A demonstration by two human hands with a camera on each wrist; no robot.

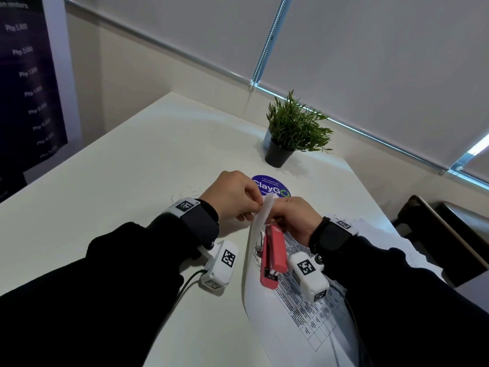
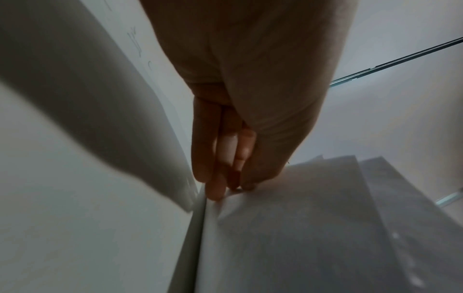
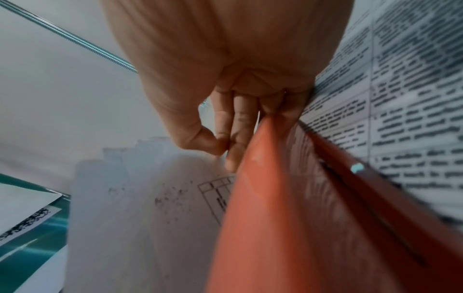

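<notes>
A stack of printed sheets (image 1: 304,308) lies on the white table (image 1: 127,165), its top left corner (image 1: 265,211) lifted upright. My left hand (image 1: 255,207) pinches that corner from the left; in the left wrist view its fingertips (image 2: 218,190) close on the paper's edge (image 2: 288,228). My right hand (image 1: 288,215) holds a red stapler (image 1: 272,252) over the stack. The right wrist view shows its thumb and forefinger (image 3: 223,152) pinching the lifted paper (image 3: 150,208) while the lower fingers curl on the stapler (image 3: 275,228).
A potted green plant (image 1: 293,131) stands behind the hands, with a round blue sticker (image 1: 272,185) in front of it. Several loose staples (image 1: 185,194) lie by my left wrist. A dark chair (image 1: 436,234) stands at the right, a dark poster (image 1: 26,75) far left.
</notes>
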